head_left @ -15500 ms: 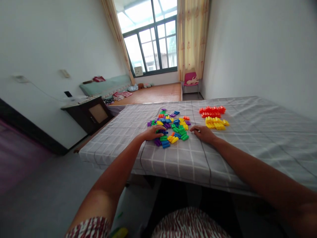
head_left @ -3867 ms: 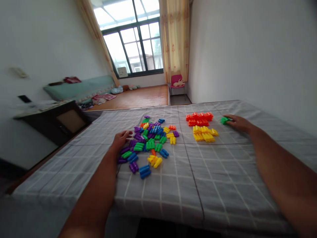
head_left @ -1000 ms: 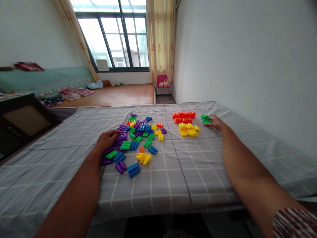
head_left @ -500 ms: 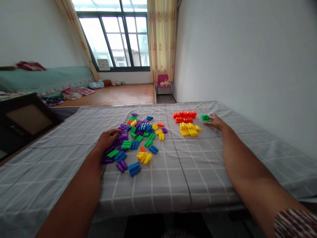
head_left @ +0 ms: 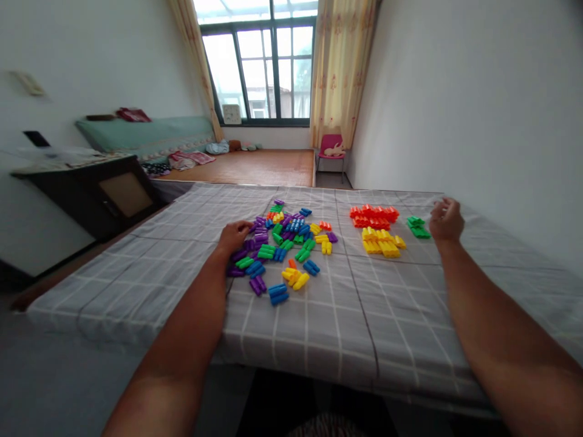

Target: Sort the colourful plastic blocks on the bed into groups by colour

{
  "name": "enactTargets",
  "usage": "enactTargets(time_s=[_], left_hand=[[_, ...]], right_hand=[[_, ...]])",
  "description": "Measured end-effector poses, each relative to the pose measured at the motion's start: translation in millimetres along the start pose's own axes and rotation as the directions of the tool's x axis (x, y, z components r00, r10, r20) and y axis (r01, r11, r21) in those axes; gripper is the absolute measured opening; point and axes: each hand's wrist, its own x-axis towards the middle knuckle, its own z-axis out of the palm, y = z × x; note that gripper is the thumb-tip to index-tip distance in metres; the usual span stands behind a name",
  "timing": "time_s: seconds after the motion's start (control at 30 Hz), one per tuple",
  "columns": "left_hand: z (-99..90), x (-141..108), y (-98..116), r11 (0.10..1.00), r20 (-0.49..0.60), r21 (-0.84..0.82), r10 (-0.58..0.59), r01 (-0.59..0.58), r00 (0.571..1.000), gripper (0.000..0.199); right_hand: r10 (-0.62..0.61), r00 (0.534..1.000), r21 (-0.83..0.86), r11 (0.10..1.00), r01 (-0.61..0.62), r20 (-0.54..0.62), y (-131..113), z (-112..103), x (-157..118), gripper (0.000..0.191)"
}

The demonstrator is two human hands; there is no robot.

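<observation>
My left hand (head_left: 235,235) rests at the left edge of a mixed heap, its slightly bent fingers over purple pieces (head_left: 260,238) and no piece seen in its grasp. Beside some green pieces (head_left: 418,227), on their right, my right hand (head_left: 447,220) is raised with its fingers curled in and nothing visible in them. Left of the green ones lie rows of orange pieces (head_left: 373,216), with yellow pieces (head_left: 381,243) grouped just in front. The heap also holds blue pieces (head_left: 278,294), green, yellow and a few orange ones.
A grey checked cloth (head_left: 328,328) covers the table. Beyond it are a bed platform (head_left: 268,167), a pink chair (head_left: 331,145) and a window. A dark cabinet (head_left: 122,193) stands at the left, and a white wall runs along the right.
My right hand has let go of the green pieces and moved up and right, its fingers curling in. The view has turned left, so the table's things appear farther right.
</observation>
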Motion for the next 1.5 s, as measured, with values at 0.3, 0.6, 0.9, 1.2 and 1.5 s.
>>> enactTargets(time_s=[0.3, 0.6, 0.9, 1.2, 1.5], left_hand=[[9.5, 0, -4, 0.999, 0.03, -0.015, 0.038, -0.037, 0.999, 0.031], [16.0, 2, -9, 0.999, 0.042, 0.005, 0.046, -0.046, 0.998, 0.033], [15.7, 2, -7, 0.998, 0.034, -0.021, 0.054, -0.053, 0.998, 0.032], [9.1, 1, -4, 0.998, 0.055, -0.005, 0.069, -0.068, 0.996, 0.033], [1.9, 4, 0, 0.999, 0.08, 0.0, 0.05, -0.05, 0.996, 0.037]], right_hand=[[-0.68, 0.641, 0.525, 0.713, 0.465, 0.356, -200, 25, -81, 0.033], [-0.732, 0.435, 0.428, 0.668, 0.608, 0.525, -330, 70, -131, 0.029], [-0.722, 0.537, 0.699, 0.648, 0.302, 0.437, -311, 85, -124, 0.03], [-0.465, 0.627, 0.744, 0.598, -0.298, 0.625, -227, 34, -68, 0.038], [0.34, 0.937, 0.528, 0.783, -0.329, 0.08, -13, 2, 37, 0.034]])
